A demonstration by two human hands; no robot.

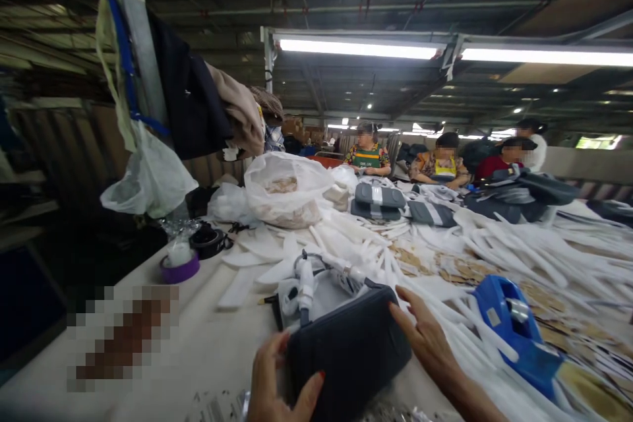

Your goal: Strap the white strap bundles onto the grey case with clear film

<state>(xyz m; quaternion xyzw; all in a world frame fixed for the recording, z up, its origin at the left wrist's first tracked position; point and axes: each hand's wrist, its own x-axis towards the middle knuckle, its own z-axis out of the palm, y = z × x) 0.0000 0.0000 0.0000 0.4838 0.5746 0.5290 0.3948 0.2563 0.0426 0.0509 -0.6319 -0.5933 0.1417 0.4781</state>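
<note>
A dark grey handbag [351, 349] stands tilted on the table in front of me. White wrapping covers its handles [306, 283], and white filling shows at its top. My left hand [281, 379] grips the lower left side, thumb across the front panel and fingers round the edge. At the right edge, my right hand [428, 339] touches the bag with fingers stretched out and apart. The underside of the bag is out of sight.
To the right stands a blue tape dispenser [514, 330] among white strips. A purple tape roll [179, 268] lies left, near a black roll [208, 241]. Behind are a large plastic bag [289, 188] and wrapped grey bags [378, 198]. Several people sit or stand across the table.
</note>
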